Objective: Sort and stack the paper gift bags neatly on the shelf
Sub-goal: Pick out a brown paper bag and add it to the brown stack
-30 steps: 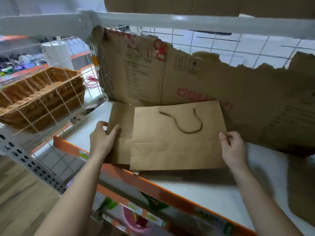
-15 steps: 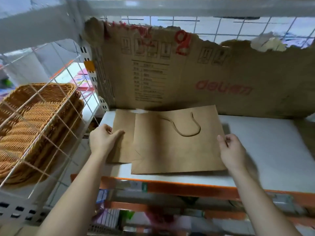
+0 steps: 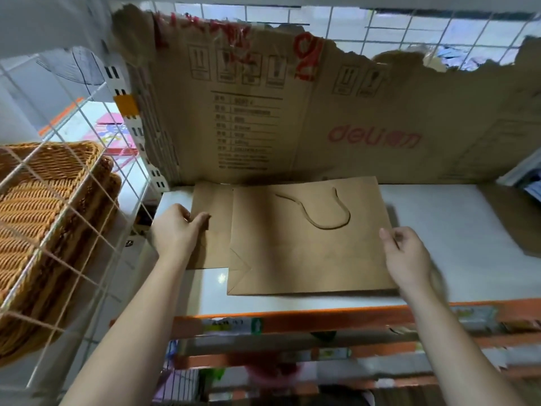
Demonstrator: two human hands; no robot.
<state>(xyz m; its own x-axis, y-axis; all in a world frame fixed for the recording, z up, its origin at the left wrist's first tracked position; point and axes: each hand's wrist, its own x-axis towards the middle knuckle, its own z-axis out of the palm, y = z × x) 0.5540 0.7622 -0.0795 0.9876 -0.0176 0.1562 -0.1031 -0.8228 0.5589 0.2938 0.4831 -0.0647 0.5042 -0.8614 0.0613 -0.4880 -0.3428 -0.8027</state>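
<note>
Two flat brown paper gift bags lie on the white shelf (image 3: 439, 230). The top bag (image 3: 292, 253) has a brown cord handle (image 3: 325, 212) lying on its face. A second bag (image 3: 213, 218) sticks out from under its left side. My left hand (image 3: 175, 232) grips the left edge of the lower bag, thumb on top. My right hand (image 3: 407, 256) holds the right edge of the top bag with curled fingers.
A torn cardboard sheet (image 3: 336, 118) with red lettering lines the back of the shelf. A stack of wicker baskets (image 3: 44, 218) sits behind a white wire grid (image 3: 87, 183) on the left. The shelf's front edge is orange (image 3: 322, 315). More cardboard (image 3: 515, 221) lies at the right.
The view has swung to face the shelf squarely. Both hands keep their hold on the bags' side edges, and the bags lie almost where they were.
</note>
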